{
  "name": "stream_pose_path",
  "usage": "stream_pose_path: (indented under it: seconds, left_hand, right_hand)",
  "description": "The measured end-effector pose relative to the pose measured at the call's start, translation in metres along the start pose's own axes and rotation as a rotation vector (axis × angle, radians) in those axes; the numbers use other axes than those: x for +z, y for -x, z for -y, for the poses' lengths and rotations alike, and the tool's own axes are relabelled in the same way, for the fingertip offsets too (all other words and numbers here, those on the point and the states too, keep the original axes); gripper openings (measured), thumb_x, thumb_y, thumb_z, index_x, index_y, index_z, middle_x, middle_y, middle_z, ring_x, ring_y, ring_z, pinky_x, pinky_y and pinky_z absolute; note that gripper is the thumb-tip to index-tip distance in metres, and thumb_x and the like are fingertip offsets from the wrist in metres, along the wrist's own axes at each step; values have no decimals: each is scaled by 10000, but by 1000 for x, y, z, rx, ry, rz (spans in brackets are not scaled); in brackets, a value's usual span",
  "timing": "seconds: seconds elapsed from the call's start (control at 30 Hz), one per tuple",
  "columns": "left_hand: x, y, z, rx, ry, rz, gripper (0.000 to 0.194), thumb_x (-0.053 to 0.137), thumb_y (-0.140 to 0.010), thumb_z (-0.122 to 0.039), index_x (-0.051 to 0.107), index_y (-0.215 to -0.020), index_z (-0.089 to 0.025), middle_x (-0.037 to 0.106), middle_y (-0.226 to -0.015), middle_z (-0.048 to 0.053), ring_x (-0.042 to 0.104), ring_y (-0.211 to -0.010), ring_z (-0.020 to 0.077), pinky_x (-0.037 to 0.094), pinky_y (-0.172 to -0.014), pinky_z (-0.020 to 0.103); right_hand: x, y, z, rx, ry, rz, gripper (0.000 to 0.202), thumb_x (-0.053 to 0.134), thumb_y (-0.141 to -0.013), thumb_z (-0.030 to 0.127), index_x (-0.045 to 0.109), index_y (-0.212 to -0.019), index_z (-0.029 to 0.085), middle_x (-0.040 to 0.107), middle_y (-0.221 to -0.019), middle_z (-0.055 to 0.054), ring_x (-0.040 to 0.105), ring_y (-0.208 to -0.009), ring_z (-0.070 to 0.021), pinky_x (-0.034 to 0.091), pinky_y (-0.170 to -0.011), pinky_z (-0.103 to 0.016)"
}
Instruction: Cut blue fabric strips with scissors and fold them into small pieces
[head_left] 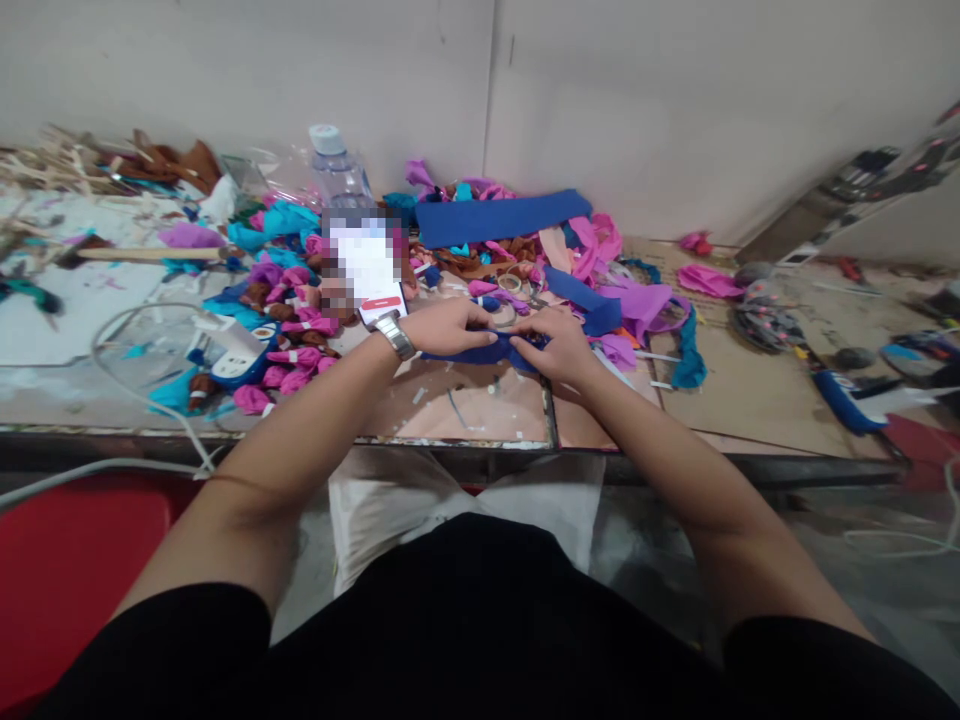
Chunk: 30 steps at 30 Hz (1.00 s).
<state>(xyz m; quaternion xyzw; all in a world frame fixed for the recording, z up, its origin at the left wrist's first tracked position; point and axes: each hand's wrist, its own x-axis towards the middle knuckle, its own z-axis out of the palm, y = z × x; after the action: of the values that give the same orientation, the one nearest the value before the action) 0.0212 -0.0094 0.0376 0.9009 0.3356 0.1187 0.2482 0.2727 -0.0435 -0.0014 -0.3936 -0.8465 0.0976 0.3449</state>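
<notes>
Both hands meet over a dark blue cloth strip [469, 354] that lies on the table near its front edge. My left hand [448, 328], with a metal watch on the wrist, has thumb and fingers pressed on the strip's upper edge. From the other side my right hand [559, 345] pinches the same strip, its fingertips close to my left ones. Part of the cloth is hidden under the fingers. Just beyond my hands lie a roll of tape [510, 283] and another blue strip [581, 298]. A phone [382, 290] lies beside my left wrist.
Several pink knotted cloth pieces [300, 320] crowd the left, around a power strip [244, 365] with a cable. A water bottle [341, 175] stands behind the phone. A wide blue strip [502, 218] tops the heap by the wall. A hammer [150, 254] lies farther left.
</notes>
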Motion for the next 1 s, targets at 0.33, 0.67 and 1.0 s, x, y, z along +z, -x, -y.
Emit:
stream_pose_path:
  seconds: [0.33, 0.67, 1.0]
  left_hand:
    - [-3, 0, 8, 0, -299, -53, 424, 456, -1003, -445, 786, -1066, -185, 776, -964, 84, 661, -819, 210, 409, -726, 323]
    - [-4, 2, 8, -238, -397, -303, 392, 441, -994, -267, 739, -1241, -206, 762, -1120, 132, 698, -994, 280, 498, -864, 365]
    - [-4, 4, -4, -61, -339, -288, 377, 457, -980, -317, 767, -1134, -166, 782, -1084, 132, 704, -1012, 288, 486, -924, 391]
  right_hand:
    - [0, 0, -4, 42, 33, -66, 169, 694, -900, 358, 793, -873, 224, 797, -857, -56, 688, -824, -251, 428, -904, -454]
    - [0, 1, -5, 76, 60, -115, 145, 684, -886, 327, 780, -844, 227, 784, -816, -34, 690, -816, -248, 410, -907, -453]
    - [-1, 1, -4, 48, 30, -35, 149, 686, -891, 341, 743, -821, 222, 780, -821, -36, 675, -803, -237, 412, -905, -443]
